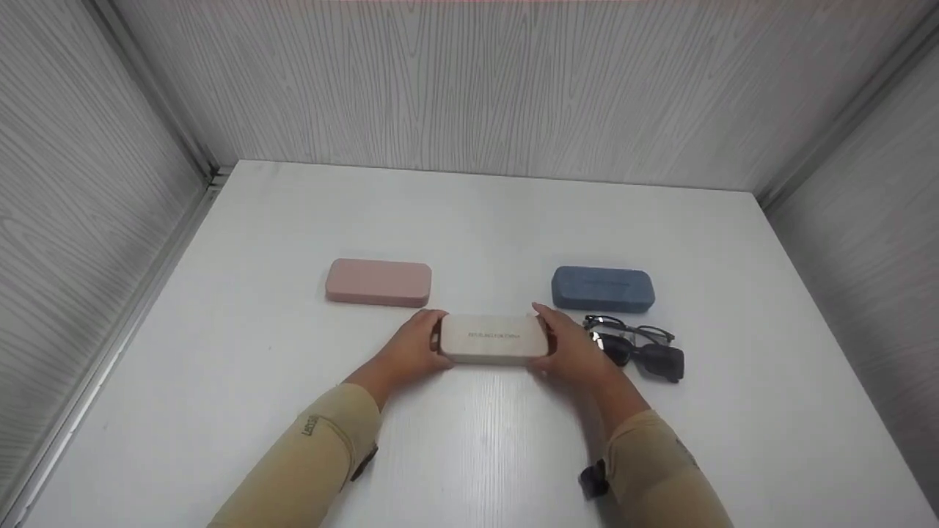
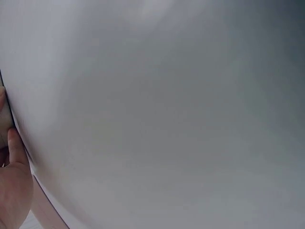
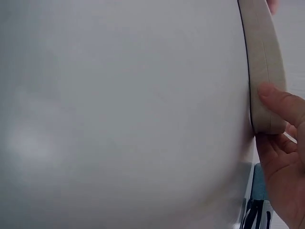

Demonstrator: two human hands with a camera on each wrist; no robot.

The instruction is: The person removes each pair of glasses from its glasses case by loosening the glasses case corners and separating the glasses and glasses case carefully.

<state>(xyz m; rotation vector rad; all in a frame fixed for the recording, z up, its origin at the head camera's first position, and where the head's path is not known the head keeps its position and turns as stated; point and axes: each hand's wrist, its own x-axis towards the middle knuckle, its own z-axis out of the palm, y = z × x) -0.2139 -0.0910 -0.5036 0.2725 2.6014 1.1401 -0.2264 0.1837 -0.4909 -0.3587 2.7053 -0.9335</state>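
A cream glasses case with a line of small lettering on its lid lies between the two hands in the head view. My left hand grips its left end, thumb at the near edge and fingers at the far side. At the opposite end my right hand holds it the same way. In the right wrist view the thumb presses the long side of the cream case, which looks closed. The left wrist view catches only a sliver of the case and part of the left hand.
A pink glasses case lies beyond the left hand, a blue glasses case beyond the right. Close beside the right hand are clear eyeglasses and dark sunglasses. Grey wood-grain panels border the white table.
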